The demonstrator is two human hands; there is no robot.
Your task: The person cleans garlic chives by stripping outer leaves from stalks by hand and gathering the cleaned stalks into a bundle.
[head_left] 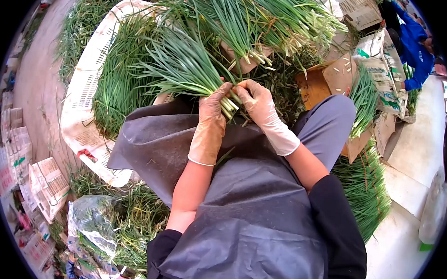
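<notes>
A bunch of garlic chives (pixel 184 67) fans out up and to the left, its pale cut ends (pixel 228 107) pointing toward my lap. My left hand (pixel 212 102), in a stained thin glove, is wrapped round the stems near those ends. Close beside it, my right hand (pixel 257 100), gloved too, has thumb and forefinger pinched together at the edge of the bunch. What lies between those fingertips is too small to make out. Just beyond the hands, a larger pile of chives (pixel 237 29) lies with its white ends to the right.
To the left stands a white plastic crate (pixel 80 88) with chives inside. A dark apron (pixel 260 214) covers my lap. Cardboard (pixel 339 74) and a tied chive bundle (pixel 364 188) are on the right. A person in blue (pixel 416 48) is at the upper right. Plastic bag (pixel 92 223) lower left.
</notes>
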